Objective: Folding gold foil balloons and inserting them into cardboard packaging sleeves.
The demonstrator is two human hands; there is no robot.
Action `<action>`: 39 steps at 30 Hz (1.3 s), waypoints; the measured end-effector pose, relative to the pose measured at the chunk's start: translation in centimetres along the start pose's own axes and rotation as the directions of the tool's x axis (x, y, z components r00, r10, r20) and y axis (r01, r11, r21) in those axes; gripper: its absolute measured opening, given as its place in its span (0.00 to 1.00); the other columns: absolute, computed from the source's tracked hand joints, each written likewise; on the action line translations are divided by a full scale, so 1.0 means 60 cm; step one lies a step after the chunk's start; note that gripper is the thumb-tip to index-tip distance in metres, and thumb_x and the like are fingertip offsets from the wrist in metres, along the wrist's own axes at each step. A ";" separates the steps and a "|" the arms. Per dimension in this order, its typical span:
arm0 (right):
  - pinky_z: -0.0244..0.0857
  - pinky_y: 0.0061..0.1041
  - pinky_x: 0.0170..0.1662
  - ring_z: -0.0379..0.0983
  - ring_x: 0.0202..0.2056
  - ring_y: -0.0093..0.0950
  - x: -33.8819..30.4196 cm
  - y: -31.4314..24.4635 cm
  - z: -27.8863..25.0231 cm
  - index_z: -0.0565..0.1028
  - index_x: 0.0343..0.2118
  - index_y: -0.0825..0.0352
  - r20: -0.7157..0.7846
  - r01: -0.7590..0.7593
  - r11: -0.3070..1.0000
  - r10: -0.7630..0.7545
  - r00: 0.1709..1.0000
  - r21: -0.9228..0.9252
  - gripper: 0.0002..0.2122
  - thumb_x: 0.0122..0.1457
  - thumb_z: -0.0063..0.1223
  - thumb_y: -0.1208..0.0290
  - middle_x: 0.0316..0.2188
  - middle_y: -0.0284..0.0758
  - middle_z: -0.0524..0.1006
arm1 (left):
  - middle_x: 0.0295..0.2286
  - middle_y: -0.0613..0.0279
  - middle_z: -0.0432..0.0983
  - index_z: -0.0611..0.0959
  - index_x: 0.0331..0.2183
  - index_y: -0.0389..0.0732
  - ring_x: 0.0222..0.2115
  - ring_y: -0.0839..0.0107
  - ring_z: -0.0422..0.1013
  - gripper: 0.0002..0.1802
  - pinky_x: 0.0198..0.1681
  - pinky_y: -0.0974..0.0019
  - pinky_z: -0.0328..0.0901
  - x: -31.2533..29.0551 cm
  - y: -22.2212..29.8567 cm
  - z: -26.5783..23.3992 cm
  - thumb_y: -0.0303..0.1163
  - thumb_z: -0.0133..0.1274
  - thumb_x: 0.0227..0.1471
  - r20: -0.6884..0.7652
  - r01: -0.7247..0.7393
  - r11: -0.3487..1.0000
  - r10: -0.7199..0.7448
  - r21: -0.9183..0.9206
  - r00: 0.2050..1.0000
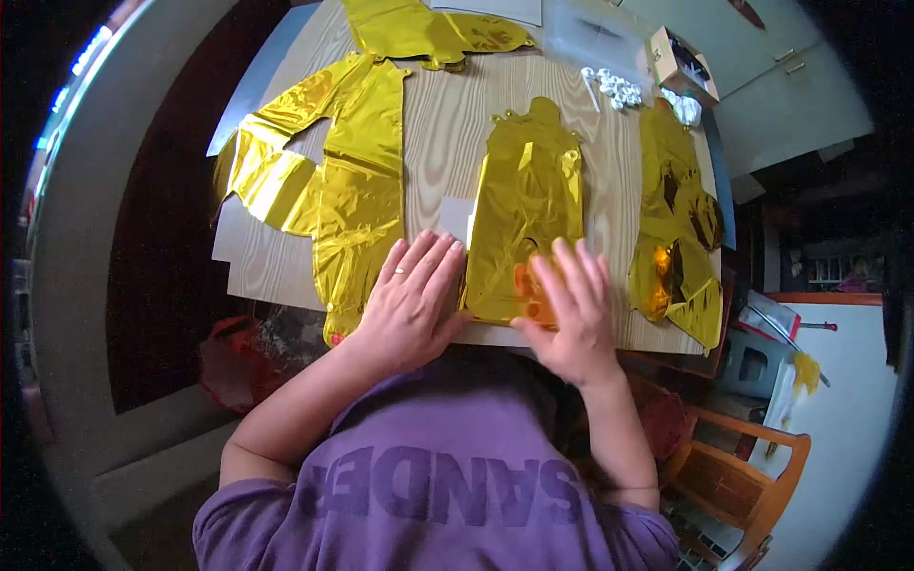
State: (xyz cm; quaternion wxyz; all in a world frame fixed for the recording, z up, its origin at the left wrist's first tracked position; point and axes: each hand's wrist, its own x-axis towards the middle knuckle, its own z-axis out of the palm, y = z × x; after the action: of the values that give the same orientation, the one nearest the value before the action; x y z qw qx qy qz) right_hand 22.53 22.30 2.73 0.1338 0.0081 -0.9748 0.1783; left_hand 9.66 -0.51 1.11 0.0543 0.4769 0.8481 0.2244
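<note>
A folded gold foil balloon (528, 181) lies flat in front of me, its narrower, knobbed end pointing away. My left hand (409, 305) rests with straight fingers along the balloon's near left edge, ring on one finger, holding nothing. Over its near right part is my right hand (571, 319), fingers spread and slightly blurred; whether it touches the foil I cannot tell. To the left, a larger gold foil balloon (367, 162) is spread out, partly hidden by my left hand at its near end. Another crumpled gold foil balloon (666, 257) lies on the right.
More gold foil (409, 29) covers the far left of the wood-grain table (443, 124). Small white pieces (621, 92) sit far right, near an open box (684, 68) and a clear plastic sheet (590, 43). A wooden chair (795, 466) stands at the lower right.
</note>
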 end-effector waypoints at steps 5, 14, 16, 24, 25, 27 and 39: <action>0.61 0.42 0.61 0.72 0.53 0.41 0.022 -0.048 0.040 0.79 0.43 0.72 -0.063 0.283 0.949 -0.294 0.954 -0.141 0.18 0.53 0.60 0.64 0.48 0.46 0.78 | 0.60 0.45 0.63 0.60 0.65 0.35 0.65 0.49 0.55 0.41 0.69 0.45 0.45 0.005 -0.004 0.000 0.33 0.54 0.54 -0.032 -0.032 0.989 0.028 -0.143 0.999; 0.67 0.38 0.54 0.76 0.48 0.39 0.045 -0.054 0.038 0.79 0.39 0.74 0.107 0.487 0.853 -0.475 0.874 -0.190 0.14 0.54 0.50 0.69 0.45 0.47 0.79 | 0.58 0.44 0.65 0.62 0.64 0.35 0.62 0.49 0.59 0.38 0.68 0.44 0.47 0.017 -0.017 -0.010 0.28 0.53 0.52 -0.047 -0.050 0.970 0.040 -0.238 0.998; 0.67 0.39 0.55 0.75 0.48 0.39 0.044 -0.051 0.043 0.79 0.39 0.73 0.093 0.496 0.858 -0.487 0.868 -0.137 0.14 0.54 0.52 0.69 0.45 0.46 0.79 | 0.58 0.45 0.66 0.64 0.63 0.35 0.62 0.49 0.60 0.38 0.68 0.44 0.49 0.019 -0.020 -0.008 0.28 0.54 0.52 -0.082 -0.107 0.982 0.095 -0.156 0.992; 0.67 0.39 0.53 0.75 0.46 0.39 0.037 -0.044 0.027 0.79 0.35 0.69 -0.109 0.355 0.928 -0.343 0.933 0.113 0.08 0.51 0.60 0.74 0.40 0.41 0.80 | 0.52 0.50 0.70 0.75 0.54 0.36 0.56 0.52 0.66 0.31 0.61 0.51 0.60 0.043 -0.027 -0.014 0.36 0.63 0.49 -0.117 -0.122 0.992 0.125 0.031 0.985; 0.69 0.37 0.49 0.76 0.43 0.37 0.028 -0.043 0.021 0.79 0.35 0.68 -0.152 0.222 0.965 -0.200 0.968 0.141 0.07 0.52 0.60 0.74 0.39 0.40 0.80 | 0.51 0.51 0.71 0.76 0.54 0.36 0.55 0.52 0.66 0.31 0.60 0.51 0.61 0.040 -0.025 -0.016 0.36 0.63 0.49 -0.110 -0.112 0.994 0.112 0.005 0.988; 0.72 0.34 0.42 0.78 0.37 0.34 -0.003 -0.041 0.003 0.79 0.34 0.68 -0.223 -0.055 0.976 0.102 0.970 0.210 0.05 0.55 0.60 0.75 0.36 0.38 0.80 | 0.51 0.51 0.71 0.76 0.53 0.36 0.55 0.52 0.67 0.30 0.59 0.50 0.61 0.036 -0.023 -0.016 0.35 0.63 0.49 -0.121 -0.115 0.993 0.114 -0.003 0.986; 0.76 0.24 0.38 0.79 0.35 0.27 -0.090 -0.003 -0.073 0.67 0.51 0.73 0.643 -0.777 -0.064 0.606 0.468 0.626 0.18 0.66 0.56 0.66 0.36 0.38 0.79 | 0.52 0.53 0.72 0.78 0.51 0.35 0.56 0.56 0.66 0.29 0.64 0.44 0.56 0.001 -0.003 0.015 0.33 0.63 0.46 -0.171 -0.138 0.989 0.146 0.057 0.974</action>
State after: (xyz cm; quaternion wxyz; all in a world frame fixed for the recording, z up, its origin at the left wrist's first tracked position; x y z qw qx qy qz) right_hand 28.90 23.46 5.28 -0.0838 -0.4064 -0.5840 0.6977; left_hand 9.75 -0.24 0.20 -0.0473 0.5160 0.8180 0.2497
